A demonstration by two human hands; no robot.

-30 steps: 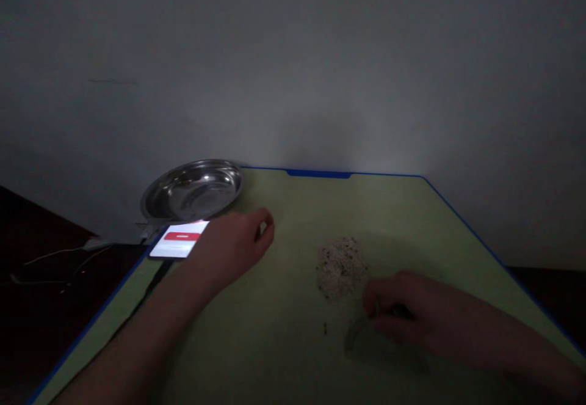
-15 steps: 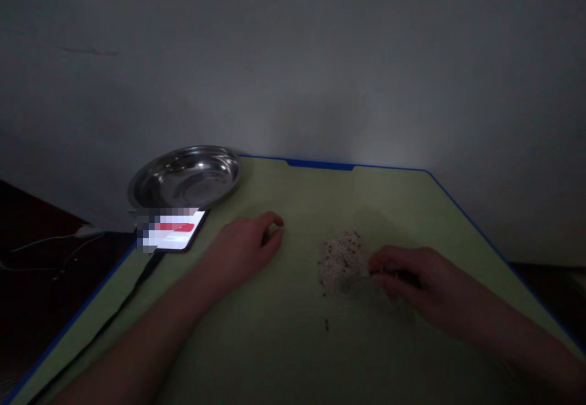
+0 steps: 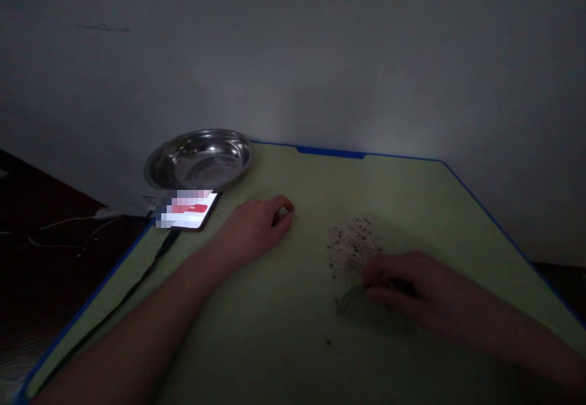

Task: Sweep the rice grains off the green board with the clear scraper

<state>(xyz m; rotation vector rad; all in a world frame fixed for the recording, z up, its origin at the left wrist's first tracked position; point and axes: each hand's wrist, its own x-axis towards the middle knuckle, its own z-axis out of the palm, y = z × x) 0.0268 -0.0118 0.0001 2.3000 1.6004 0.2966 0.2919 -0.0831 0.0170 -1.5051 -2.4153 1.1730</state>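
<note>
My right hand [image 3: 398, 286] pinches a clear, curved piece [image 3: 350, 299], maybe the rim of a see-through dish or lid; most of it is lost in the dimness and behind the fingers. Just beyond those fingers lies a small heap of pale grains [image 3: 352, 243] like rice, mixed with dark bits. A single dark bit [image 3: 328, 342] rests apart, nearer to me. To the left of the heap, my left hand [image 3: 260, 222] lies on the table, holding nothing, its thumb and forefinger loosely curved with a gap between them.
A shiny steel basin [image 3: 201, 164] stands at the table's back left. In front of it lies a lit phone [image 3: 196, 212] with a dark cable [image 3: 151, 270] running toward me. The green table [image 3: 284, 332] has a blue edge and meets a grey wall.
My right hand has drawn the clear piece toward me, off the near side of the heap. The left hand keeps its pose. The whole view has shifted slightly.
</note>
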